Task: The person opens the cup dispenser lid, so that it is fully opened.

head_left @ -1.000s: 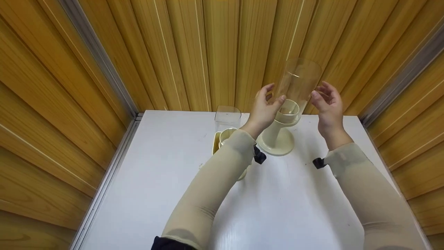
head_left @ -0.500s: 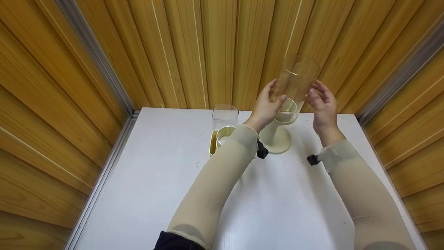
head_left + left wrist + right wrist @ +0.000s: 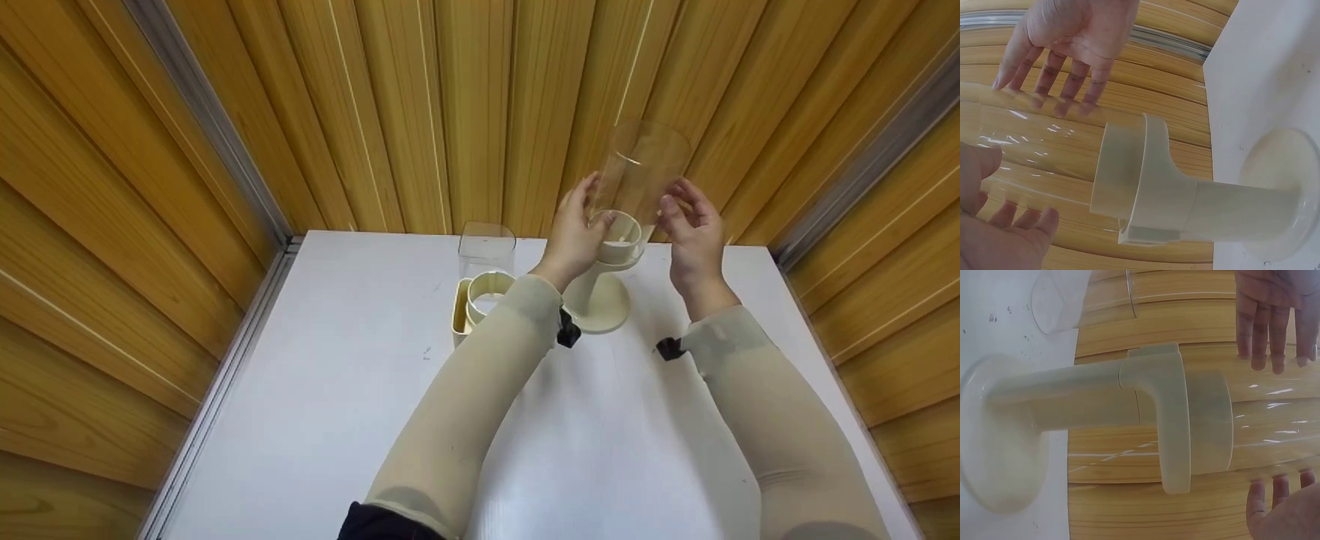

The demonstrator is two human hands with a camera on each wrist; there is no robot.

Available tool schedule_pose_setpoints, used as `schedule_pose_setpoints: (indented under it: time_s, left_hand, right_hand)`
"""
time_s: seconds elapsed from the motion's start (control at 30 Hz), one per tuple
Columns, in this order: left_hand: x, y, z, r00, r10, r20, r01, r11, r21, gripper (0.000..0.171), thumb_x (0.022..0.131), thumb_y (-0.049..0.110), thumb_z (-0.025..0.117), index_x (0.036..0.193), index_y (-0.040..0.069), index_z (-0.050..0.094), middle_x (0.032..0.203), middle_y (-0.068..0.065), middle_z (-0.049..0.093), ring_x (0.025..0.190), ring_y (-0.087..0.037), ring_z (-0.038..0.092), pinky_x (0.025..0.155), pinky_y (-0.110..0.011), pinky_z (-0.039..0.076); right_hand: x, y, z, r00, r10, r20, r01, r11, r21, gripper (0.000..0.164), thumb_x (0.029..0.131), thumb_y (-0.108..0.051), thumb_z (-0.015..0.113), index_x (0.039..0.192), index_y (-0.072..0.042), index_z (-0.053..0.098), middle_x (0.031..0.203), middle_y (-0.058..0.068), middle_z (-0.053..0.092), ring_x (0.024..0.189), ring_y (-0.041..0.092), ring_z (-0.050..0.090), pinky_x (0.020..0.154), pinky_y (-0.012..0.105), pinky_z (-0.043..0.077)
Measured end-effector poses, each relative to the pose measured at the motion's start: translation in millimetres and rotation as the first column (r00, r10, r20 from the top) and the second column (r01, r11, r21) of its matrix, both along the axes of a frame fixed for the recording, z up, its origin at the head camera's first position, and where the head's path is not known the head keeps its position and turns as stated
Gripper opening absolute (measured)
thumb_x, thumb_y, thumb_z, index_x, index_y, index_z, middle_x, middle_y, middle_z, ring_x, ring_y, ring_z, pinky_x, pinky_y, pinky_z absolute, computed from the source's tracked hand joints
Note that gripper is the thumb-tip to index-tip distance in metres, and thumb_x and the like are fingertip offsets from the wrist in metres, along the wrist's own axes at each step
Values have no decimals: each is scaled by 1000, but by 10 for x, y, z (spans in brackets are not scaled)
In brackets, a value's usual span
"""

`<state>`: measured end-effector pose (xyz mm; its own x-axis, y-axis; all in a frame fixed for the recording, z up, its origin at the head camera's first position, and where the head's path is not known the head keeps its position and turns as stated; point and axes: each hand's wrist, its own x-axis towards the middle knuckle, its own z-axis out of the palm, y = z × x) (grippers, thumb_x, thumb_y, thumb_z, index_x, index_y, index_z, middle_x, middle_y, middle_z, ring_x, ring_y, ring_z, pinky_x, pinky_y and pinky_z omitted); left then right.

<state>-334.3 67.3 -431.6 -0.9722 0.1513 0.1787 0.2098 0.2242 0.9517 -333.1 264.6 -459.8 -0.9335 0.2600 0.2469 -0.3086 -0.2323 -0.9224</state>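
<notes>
A clear tube (image 3: 646, 161) leans upward on the cream stand (image 3: 606, 306), its lower end around the ring-shaped collar (image 3: 1117, 174) at the stand's top. Thumb and fingers of my left hand (image 3: 571, 241) curve round the tube's left side, just above the collar. Opposite it, my right hand (image 3: 691, 244) holds the right side, fingertips against the wall in the left wrist view. The stand's round base (image 3: 1002, 439) rests on the white table. Both wrist views show the tube sideways, with its far end out of frame.
Left of the stand is a clear container (image 3: 486, 247) near the table's back edge. In front of it stands a cream piece with a round opening (image 3: 475, 313), partly hidden by my left sleeve. Wood-slat walls (image 3: 480, 112) close in the white table (image 3: 337, 360).
My right hand has moved left, from beside the tube to its wall. The left hand keeps its hold with little movement. The head view has shifted slightly.
</notes>
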Motion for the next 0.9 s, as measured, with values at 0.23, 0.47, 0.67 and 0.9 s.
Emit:
schedule_pose_setpoints:
  time_s: [0.23, 0.47, 0.67, 0.9]
  left_hand:
    - [79, -2, -23, 999, 37, 1, -37, 999, -33, 70, 111, 13, 73, 174, 21, 43, 174, -4, 49, 164, -24, 51, 136, -36, 44]
    - [225, -60, -70, 998, 50, -46, -51, 998, -27, 70, 110, 16, 74, 173, 17, 44, 173, -10, 49, 160, -29, 54, 132, -42, 50]
    - [337, -56, -84, 995, 60, -76, -62, 997, -34, 69, 111, 18, 74, 172, 17, 44, 174, -12, 48, 160, -32, 55, 132, -45, 50]
    - [506, -8, -86, 996, 41, -77, -43, 999, -25, 69, 111, 20, 74, 172, 18, 44, 171, -12, 50, 159, -31, 56, 129, -40, 52]
  right_hand:
    - [73, -38, -39, 1000, -16, 24, 16, 1000, 12, 47, 107, -21, 79, 152, -15, 68, 142, -1, 65, 134, 19, 62, 105, 21, 63]
    - [192, -79, -52, 1000, -13, 11, 13, 1000, 20, 44, 108, -17, 77, 151, -15, 68, 142, -1, 65, 128, 19, 64, 102, 23, 61]
    - [309, -98, -41, 999, -34, -32, 35, 999, 38, 37, 110, -13, 74, 146, -16, 72, 138, -1, 68, 129, 19, 65, 107, 23, 62]
    - [461, -70, -70, 994, -49, -95, 46, 998, -30, 33, 110, -4, 70, 139, -16, 77, 129, -1, 72, 120, 18, 67, 107, 29, 63]
